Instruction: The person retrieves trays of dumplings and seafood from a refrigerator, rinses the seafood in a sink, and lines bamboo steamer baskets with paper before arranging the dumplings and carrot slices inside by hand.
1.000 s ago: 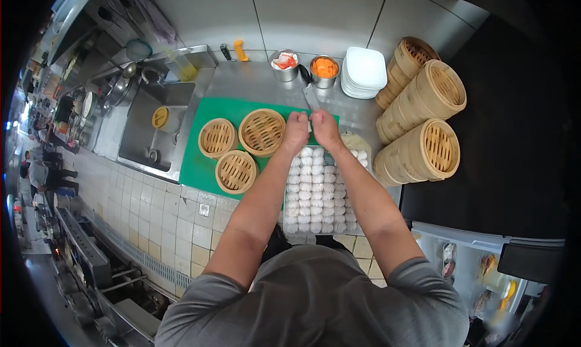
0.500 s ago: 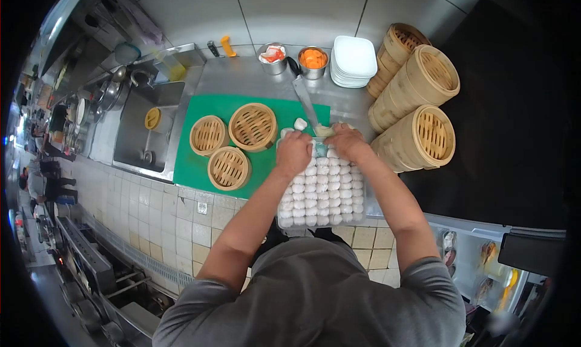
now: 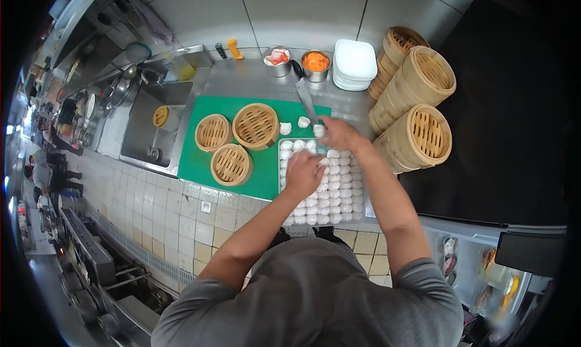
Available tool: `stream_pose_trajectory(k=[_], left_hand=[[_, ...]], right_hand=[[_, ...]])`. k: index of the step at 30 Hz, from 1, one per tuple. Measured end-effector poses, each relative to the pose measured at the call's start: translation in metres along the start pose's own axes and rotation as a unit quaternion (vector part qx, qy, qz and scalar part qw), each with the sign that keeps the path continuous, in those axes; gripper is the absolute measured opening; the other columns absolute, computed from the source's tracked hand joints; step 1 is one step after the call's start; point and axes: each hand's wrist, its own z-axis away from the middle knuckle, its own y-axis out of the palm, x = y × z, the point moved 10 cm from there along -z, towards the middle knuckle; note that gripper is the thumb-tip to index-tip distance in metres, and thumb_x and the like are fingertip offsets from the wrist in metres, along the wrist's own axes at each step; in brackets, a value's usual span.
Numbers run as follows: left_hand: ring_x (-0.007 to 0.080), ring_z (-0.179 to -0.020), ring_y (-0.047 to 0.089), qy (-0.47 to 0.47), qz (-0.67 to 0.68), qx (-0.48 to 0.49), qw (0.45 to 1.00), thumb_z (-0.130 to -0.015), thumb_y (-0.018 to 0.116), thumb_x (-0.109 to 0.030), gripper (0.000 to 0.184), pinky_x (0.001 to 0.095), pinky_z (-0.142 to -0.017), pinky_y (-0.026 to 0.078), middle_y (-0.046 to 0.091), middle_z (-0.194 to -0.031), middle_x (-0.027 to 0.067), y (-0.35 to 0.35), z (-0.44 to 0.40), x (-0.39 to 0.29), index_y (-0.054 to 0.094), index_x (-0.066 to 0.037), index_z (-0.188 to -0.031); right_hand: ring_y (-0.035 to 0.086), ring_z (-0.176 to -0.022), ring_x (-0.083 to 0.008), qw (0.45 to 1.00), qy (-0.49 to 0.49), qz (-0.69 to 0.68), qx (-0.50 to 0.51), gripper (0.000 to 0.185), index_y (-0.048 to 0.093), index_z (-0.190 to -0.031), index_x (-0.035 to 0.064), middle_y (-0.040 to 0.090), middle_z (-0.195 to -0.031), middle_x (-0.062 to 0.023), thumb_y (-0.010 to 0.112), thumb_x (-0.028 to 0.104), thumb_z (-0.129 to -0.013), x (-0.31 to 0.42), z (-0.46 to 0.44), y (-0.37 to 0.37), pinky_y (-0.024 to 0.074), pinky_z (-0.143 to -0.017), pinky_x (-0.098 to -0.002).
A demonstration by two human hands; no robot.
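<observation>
A tray (image 3: 281, 171) packed with rows of white dumplings (image 3: 330, 192) lies over the front edge of the green cutting board. My left hand (image 3: 304, 172) rests over the dumplings near the tray's far end, palm down, its fingers apart. Just past the far rim, my right hand (image 3: 340, 134) pinches a white dumpling (image 3: 319, 130) above the board, close to the knife's tip. Two loose dumplings, one left (image 3: 285, 128) and one right (image 3: 304, 122), sit on the board beyond the tray.
Three bamboo steamers (image 3: 255, 126) stand on the green cutting board (image 3: 196, 159). A knife (image 3: 306, 99) lies behind my right hand. Along the wall are two metal cups (image 3: 315, 76) and stacked white plates (image 3: 355, 65). Steamer stacks (image 3: 411, 86) stand right; a sink (image 3: 145, 144) is left.
My left hand has moved from the tray's far rim back over the dumplings. My right hand has shifted slightly left and beyond the rim, and the dumpling at its fingertips shows more clearly.
</observation>
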Motion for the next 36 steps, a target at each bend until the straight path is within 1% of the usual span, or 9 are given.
stream_pose_trajectory(k=[4, 6, 8, 11, 13, 14, 19, 28, 36], left_hand=[[0.0362, -0.102, 0.06, -0.08, -0.036, -0.095, 0.992, -0.086, 0.08, -0.022, 0.038, 0.0478, -0.09, 0.048, 0.064, -0.102, 0.0158, -0.058, 0.109, 0.041, 0.067, -0.002, -0.115], [0.0356, -0.099, 0.062, -0.14, -0.057, -0.119, 0.981, -0.088, 0.08, -0.024, 0.041, 0.0469, -0.087, 0.05, 0.065, -0.099, 0.0163, -0.063, 0.166, 0.063, 0.064, 0.0, -0.117], [0.0281, -0.088, 0.065, -0.385, 0.141, -0.04, 0.911, -0.096, 0.076, -0.034, 0.05, 0.0399, -0.075, 0.053, 0.066, -0.098, 0.0136, -0.027, 0.22, 0.103, 0.057, 0.002, -0.125], [0.0199, -0.087, 0.067, -0.497, 0.378, -0.036, 0.78, -0.102, 0.068, -0.045, 0.057, 0.0342, -0.068, 0.054, 0.068, -0.104, 0.0112, 0.035, 0.249, 0.107, 0.054, 0.002, -0.13], [0.0184, -0.091, 0.068, -0.516, 0.434, -0.063, 0.736, -0.103, 0.065, -0.048, 0.057, 0.0344, -0.069, 0.056, 0.069, -0.107, 0.0104, 0.034, 0.233, 0.088, 0.054, 0.0, -0.132], [0.017, -0.095, 0.068, -0.529, 0.488, -0.074, 0.69, -0.104, 0.062, -0.051, 0.058, 0.0347, -0.07, 0.057, 0.069, -0.111, 0.0096, 0.037, 0.23, 0.079, 0.054, -0.001, -0.133], [0.0318, -0.132, 0.063, -0.428, 0.709, 0.02, 0.56, -0.11, 0.049, -0.048, 0.06, 0.0556, -0.103, 0.056, 0.06, -0.148, 0.0123, 0.054, 0.23, 0.066, 0.044, -0.008, -0.153], [0.0394, -0.146, 0.046, -0.364, 0.738, 0.003, 0.568, -0.111, 0.049, -0.043, 0.065, 0.0618, -0.113, 0.047, 0.043, -0.163, 0.0158, 0.043, 0.292, 0.036, 0.031, -0.008, -0.162], [0.0408, -0.142, 0.052, -0.297, 0.763, 0.109, 0.563, -0.107, 0.06, -0.034, 0.071, 0.0608, -0.109, 0.052, 0.043, -0.161, 0.0213, 0.056, 0.216, 0.076, 0.027, -0.003, -0.162]], right_hand=[[0.07, -0.103, -0.0407, 0.959, 0.07, -0.212, -0.171, 0.045, 0.063, -0.12, -0.0003, 0.072, -0.111, -0.0258, 0.08, 0.027, -0.089, -0.018, 0.07, -0.017, 0.0541, -0.086, -0.0498], [0.07, -0.094, -0.0432, 0.963, 0.188, -0.17, -0.091, 0.042, 0.066, -0.109, -0.0009, 0.073, -0.1, -0.0253, 0.073, 0.038, -0.095, -0.04, 0.147, 0.013, 0.0526, -0.08, -0.0521], [0.068, -0.075, -0.0375, 0.965, 0.242, -0.074, -0.068, 0.041, 0.066, -0.101, -0.0026, 0.07, -0.081, -0.0216, 0.067, 0.039, -0.101, -0.061, 0.224, 0.053, 0.0547, -0.075, -0.0463], [0.07, -0.077, -0.0331, 0.954, 0.238, -0.152, -0.104, 0.045, 0.063, -0.122, -0.0002, 0.074, -0.094, -0.0188, 0.062, 0.041, -0.105, -0.113, 0.288, 0.156, 0.0574, -0.074, -0.0445], [0.072, -0.081, -0.0265, 0.726, 0.302, -0.606, -0.121, 0.047, 0.056, -0.138, 0.0041, 0.073, -0.107, -0.0131, 0.058, 0.041, -0.109, -0.117, 0.305, 0.216, 0.0609, -0.073, -0.0407], [0.072, -0.081, -0.0265, 0.726, 0.301, -0.607, -0.116, 0.047, 0.056, -0.138, 0.0041, 0.073, -0.107, -0.0131, 0.058, 0.041, -0.109, -0.119, 0.308, 0.217, 0.0609, -0.073, -0.0407], [0.068, -0.08, -0.0182, 0.658, 0.255, -0.708, 0.009, 0.041, 0.059, -0.13, 0.0031, 0.067, -0.1, -0.0061, 0.063, 0.037, -0.107, -0.086, 0.293, 0.201, 0.0621, -0.072, -0.0349], [0.07, -0.095, -0.0182, 0.752, 0.126, -0.645, -0.041, 0.037, 0.059, -0.125, -0.0014, 0.068, -0.113, -0.0109, 0.065, 0.029, -0.105, -0.041, 0.368, 0.183, 0.0613, -0.077, -0.0312], [0.07, -0.106, -0.0201, 0.639, 0.169, -0.748, -0.062, 0.037, 0.06, -0.135, -0.003, 0.07, -0.126, -0.0121, 0.064, 0.017, -0.104, -0.066, 0.311, 0.234, 0.061, -0.088, -0.0359]])
